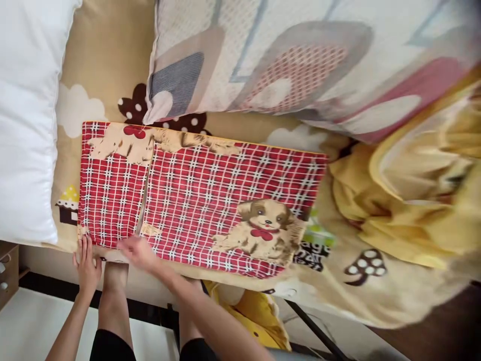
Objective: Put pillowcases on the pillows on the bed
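Note:
A red plaid pillowcase (195, 190) printed with puppies lies flat on the bed near its front edge. A slit between two overlapping cloth panels runs across its left part. My left hand (87, 263) rests at the pillowcase's lower left corner, fingers stretched out over the edge. My right hand (140, 253) is over the lower edge, close to the bottom end of the slit. Its fingers are bent toward the left and blurred, so whether they grip the cloth cannot be made out.
A white pillow (28, 120) lies at the left, and a large patterned pillow (293, 60) behind. Rumpled yellow cloth (406, 200) is heaped at the right on the tan printed bedsheet (108, 45). Below the bed edge show my legs, a yellow plush item (255, 316) and a dark bar (315, 328).

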Demonstrator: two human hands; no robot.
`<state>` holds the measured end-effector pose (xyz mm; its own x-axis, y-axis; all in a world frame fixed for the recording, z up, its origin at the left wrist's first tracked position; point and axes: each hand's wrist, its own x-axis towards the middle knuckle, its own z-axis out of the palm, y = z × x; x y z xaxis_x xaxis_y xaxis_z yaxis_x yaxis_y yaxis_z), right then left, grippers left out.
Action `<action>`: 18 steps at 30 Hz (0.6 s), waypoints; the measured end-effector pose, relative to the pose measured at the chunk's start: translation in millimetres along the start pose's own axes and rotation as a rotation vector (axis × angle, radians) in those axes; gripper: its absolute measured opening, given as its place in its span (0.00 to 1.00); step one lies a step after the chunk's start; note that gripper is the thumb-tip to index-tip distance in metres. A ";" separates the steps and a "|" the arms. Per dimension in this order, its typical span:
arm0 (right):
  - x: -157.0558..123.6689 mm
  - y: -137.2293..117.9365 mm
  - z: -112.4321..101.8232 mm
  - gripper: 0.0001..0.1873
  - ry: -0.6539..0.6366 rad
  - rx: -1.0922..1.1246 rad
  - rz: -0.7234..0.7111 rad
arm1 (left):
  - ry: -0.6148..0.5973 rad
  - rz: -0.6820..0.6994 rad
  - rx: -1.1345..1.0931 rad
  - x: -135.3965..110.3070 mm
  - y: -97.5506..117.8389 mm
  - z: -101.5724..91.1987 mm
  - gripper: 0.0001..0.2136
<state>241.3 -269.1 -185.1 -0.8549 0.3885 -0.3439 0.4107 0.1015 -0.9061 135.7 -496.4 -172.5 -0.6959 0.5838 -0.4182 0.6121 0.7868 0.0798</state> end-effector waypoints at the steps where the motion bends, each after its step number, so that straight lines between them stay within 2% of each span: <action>1: 11.9 9.2 -30.9 0.22 0.143 0.041 0.019 | -0.003 -0.012 -0.019 0.4 0.9 -0.4 0.34; 3: 45.0 34.9 -108.3 0.30 0.321 0.070 0.050 | -0.021 -0.041 -0.055 1.5 3.0 -0.9 0.34; 7: 120.4 91.0 -274.5 0.48 0.518 0.160 0.016 | -0.034 -0.114 -0.112 3.9 10.7 -2.0 0.34; 9: 150.7 108.6 -330.5 0.56 0.549 0.190 0.049 | -0.034 -0.168 -0.132 3.1 18.8 -6.0 0.33; 10: 162.1 112.3 -347.3 0.56 0.567 0.211 0.082 | -0.022 -0.200 -0.147 2.2 24.3 -9.8 0.31; 12: 174.1 105.6 -358.7 0.52 0.599 0.234 0.116 | 0.046 -0.243 -0.220 0.8 37.4 -21.6 0.24; 14: 165.9 77.5 -346.1 0.45 0.632 0.239 0.083 | 0.117 -0.251 -0.416 2.7 50.9 -38.2 0.19; 16: 133.0 30.8 -317.1 0.37 0.606 0.204 0.013 | 0.077 -0.240 -0.721 9.9 60.7 -56.6 0.19; 18: 78.0 -23.6 -277.4 0.33 0.406 0.062 -0.014 | -0.061 -0.193 -0.984 21.1 64.1 -73.4 0.22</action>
<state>253.0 12.9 -122.2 -0.6605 0.7187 -0.2172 0.3693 0.0591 -0.9274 132.6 -418.9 -109.8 -0.7132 0.4393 -0.5462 -0.1107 0.6989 0.7066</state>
